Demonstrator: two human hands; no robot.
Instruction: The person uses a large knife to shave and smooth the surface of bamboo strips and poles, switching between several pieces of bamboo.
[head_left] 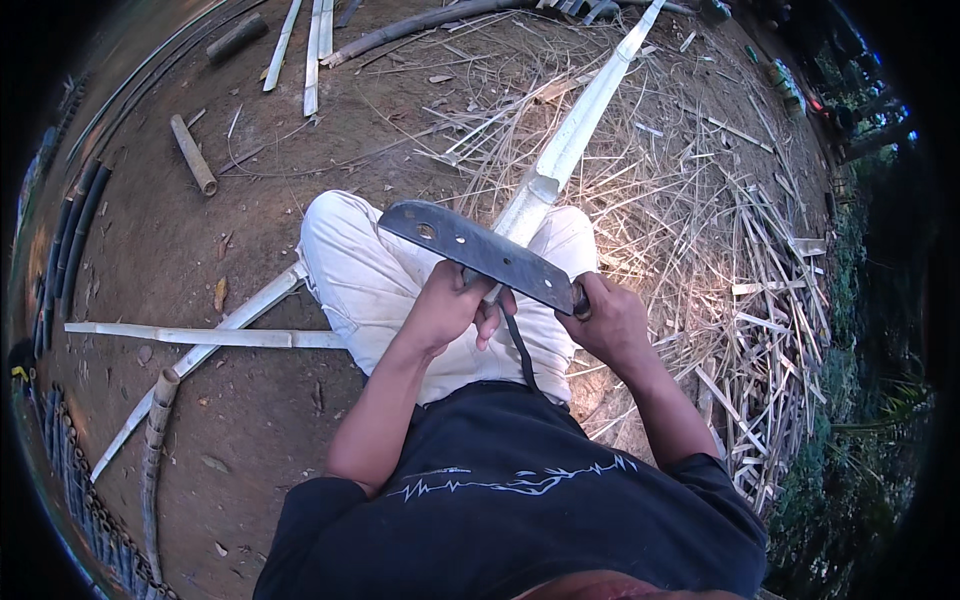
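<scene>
Two pale bamboo slats [265, 338] lie crossed on the dirt [260, 420], left of the knife [480, 248]. Left hand [445, 308] is just below the knife, fingers wrapped round the bamboo strip [582, 125], which passes beneath it and sticks out past it. Right hand [614, 320] has its fingers clamped on the handle [580, 297]. Messy shavings [655, 235] off right of the knife.

Short bamboo piece [193, 155] on brown dirt [280, 420]; dark poles [82, 235] left; shavings [655, 215] strewn right.

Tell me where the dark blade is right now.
In the head view, the dark blade is at centre, across the bamboo strip, its handle in the right hand, near the left hand.
</scene>
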